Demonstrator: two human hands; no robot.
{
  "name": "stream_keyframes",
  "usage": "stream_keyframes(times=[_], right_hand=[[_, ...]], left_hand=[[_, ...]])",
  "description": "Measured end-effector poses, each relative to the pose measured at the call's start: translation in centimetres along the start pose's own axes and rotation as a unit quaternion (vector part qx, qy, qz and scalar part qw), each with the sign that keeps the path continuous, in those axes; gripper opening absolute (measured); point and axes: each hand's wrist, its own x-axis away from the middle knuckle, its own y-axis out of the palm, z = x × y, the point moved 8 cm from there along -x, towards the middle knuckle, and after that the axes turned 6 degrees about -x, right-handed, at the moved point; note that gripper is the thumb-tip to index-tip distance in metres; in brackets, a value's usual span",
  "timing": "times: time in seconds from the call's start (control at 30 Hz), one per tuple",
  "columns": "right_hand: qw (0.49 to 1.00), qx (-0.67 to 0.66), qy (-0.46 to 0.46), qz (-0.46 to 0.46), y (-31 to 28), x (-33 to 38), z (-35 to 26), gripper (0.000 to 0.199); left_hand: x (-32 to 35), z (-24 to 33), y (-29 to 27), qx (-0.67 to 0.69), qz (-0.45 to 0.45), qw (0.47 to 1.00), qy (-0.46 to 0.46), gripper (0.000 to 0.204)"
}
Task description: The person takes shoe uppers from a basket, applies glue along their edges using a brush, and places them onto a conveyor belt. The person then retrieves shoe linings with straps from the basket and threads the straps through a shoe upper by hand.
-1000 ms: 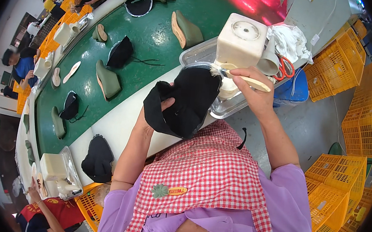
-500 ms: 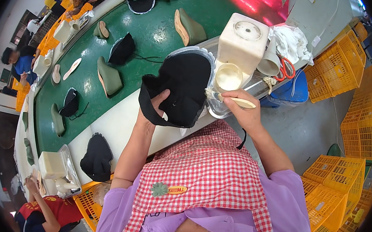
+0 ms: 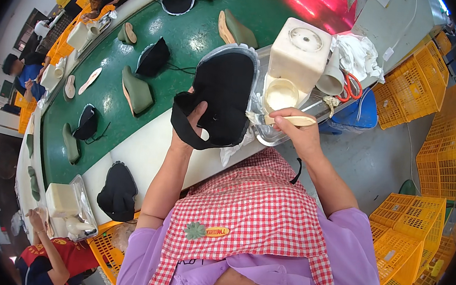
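We have a grey floor to the right of our right grip, yellow crates lining it. A green surface stretches ahead of both grips, carrying green wedges beyond the left one. A white container stands just past the right grip. Our left grip clasps the black upper above the surface's pale edge; our right grip pinches a brush, bristles at the upper's whitish rim.

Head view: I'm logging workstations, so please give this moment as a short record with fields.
Left hand: holds black fabric shoe upper with pale scalloped edge
Right hand: holds pale-handled brush
Bristles: at the upper's right edge; contact unclear
Nearby: shiny silvery tray bearing boxy off-white container
Beyond: olive-green wedge-shaped shoe pieces on glossy green tabletop
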Motion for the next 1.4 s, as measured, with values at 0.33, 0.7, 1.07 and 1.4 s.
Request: stream_keyframes(times=[0.33, 0.7, 1.07, 1.4], right_hand=[[0.948, 0.235, -0.215, -0.011, 2.3, 0.2, -2.3, 0.011], [0.883, 0.342, -0.313, 0.073, 4.0, 0.5, -4.0, 0.012], [0.974, 0.09, -0.203, 0.049, 2.5, -1.0, -4.8, 0.021], [0.963, 0.208, -0.169, -0.021, 3.6, -0.1, -2.3, 0.019]], left_hand=[[1.1, 4.0, 2.1, -0.26, 0.0, 0.944, 0.202, 0.045], [2.6, -1.0, 3.7, 0.125, -0.042, 0.984, -0.123, 0.049], [1.7, -1.2, -0.6, -0.053, -0.001, 0.997, 0.053, 0.03], [1.8, -0.1, -0.4, -0.083, -0.025, 0.989, 0.124, 0.041]])
